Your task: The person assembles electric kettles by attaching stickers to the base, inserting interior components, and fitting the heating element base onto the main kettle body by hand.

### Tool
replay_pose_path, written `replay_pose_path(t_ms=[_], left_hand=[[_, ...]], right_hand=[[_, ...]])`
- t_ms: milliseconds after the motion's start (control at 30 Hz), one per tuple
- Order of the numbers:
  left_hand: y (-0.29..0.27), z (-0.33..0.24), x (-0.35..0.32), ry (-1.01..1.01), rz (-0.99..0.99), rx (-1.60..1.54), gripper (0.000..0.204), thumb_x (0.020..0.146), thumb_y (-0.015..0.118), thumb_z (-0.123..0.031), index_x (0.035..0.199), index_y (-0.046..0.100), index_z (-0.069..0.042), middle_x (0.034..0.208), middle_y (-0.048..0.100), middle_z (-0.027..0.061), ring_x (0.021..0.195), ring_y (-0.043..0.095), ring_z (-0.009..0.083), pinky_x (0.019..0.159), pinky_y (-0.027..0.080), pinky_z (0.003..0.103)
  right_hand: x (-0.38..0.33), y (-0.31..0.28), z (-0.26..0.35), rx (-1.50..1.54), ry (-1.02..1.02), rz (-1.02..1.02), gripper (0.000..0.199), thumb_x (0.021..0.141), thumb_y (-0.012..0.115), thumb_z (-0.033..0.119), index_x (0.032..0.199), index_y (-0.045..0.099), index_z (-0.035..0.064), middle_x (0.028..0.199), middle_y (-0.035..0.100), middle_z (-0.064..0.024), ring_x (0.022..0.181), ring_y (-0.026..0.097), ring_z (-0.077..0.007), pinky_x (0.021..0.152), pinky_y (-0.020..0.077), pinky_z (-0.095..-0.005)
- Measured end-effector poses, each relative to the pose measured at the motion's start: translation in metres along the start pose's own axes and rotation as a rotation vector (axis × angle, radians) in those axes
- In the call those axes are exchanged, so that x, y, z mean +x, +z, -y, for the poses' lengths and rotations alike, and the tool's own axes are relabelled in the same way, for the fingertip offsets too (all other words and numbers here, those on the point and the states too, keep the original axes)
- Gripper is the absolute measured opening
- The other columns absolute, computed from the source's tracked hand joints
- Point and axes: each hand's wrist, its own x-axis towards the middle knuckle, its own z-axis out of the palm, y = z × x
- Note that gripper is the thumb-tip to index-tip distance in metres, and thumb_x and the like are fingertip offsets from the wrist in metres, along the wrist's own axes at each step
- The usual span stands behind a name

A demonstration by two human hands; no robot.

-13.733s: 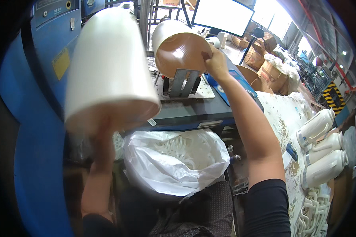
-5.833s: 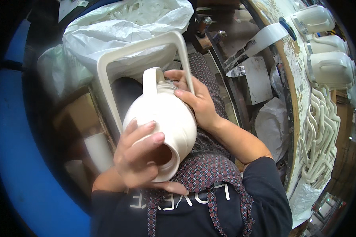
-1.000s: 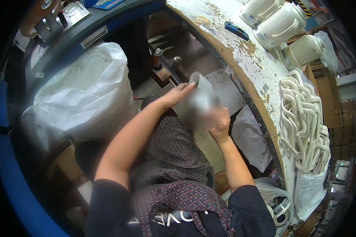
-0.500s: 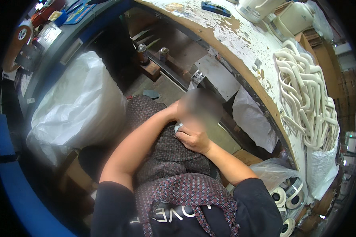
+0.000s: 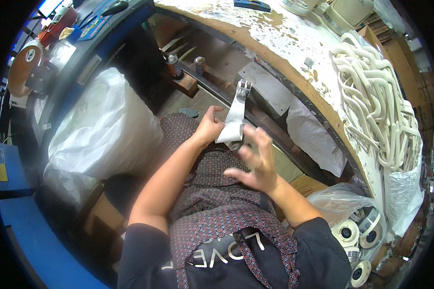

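Fingers of the left hand (image 5: 208,129) now pinch a white strip (image 5: 232,121), the earlier blurred white jug gone, while the right hand (image 5: 255,161) hovers spread open just below it.

White strip (image 5: 234,120); dark red patterned apron (image 5: 217,212); cream handles (image 5: 376,101); white bag (image 5: 106,135).

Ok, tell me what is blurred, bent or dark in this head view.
Head view: the right hand is smeared by motion blur, while the left hand and the white strip it holds stay sharp; the workbench edge curves from fisheye distortion; the rim is black, and the space under the bench lies in shadow.
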Motion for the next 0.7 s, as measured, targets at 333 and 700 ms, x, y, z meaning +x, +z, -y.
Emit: replay_pose_path(t_ms=[333, 700], left_hand=[[-0.014, -0.035, -0.047, 0.125, 0.026, -0.118, 0.041, 0.084, 0.060, 0.003, 0.122, 0.046, -0.001, 0.072, 0.053, -0.0015, 0.064, 0.049, 0.0051, 0.054, 0.038, 0.022], [-0.050, -0.113, -0.173, 0.392, -0.099, -0.041, 0.027, 0.088, 0.058, 0.002, 0.115, 0.063, 0.001, 0.084, 0.060, 0.0012, 0.074, 0.056, 0.0060, 0.063, 0.047, 0.020]], right_hand=[[-0.022, 0.033, -0.034, -0.065, -0.006, 0.126, 0.088, 0.066, 0.081, 0.007, 0.141, 0.034, 0.0063, 0.110, 0.069, -0.0080, 0.103, 0.065, -0.0282, 0.101, 0.0420, -0.0500], [0.041, 0.008, 0.049, 0.158, -0.358, -0.046, 0.027, 0.079, 0.070, 0.007, 0.105, 0.064, 0.0086, 0.087, 0.070, -0.0045, 0.076, 0.068, -0.0195, 0.077, 0.0545, -0.0357]])
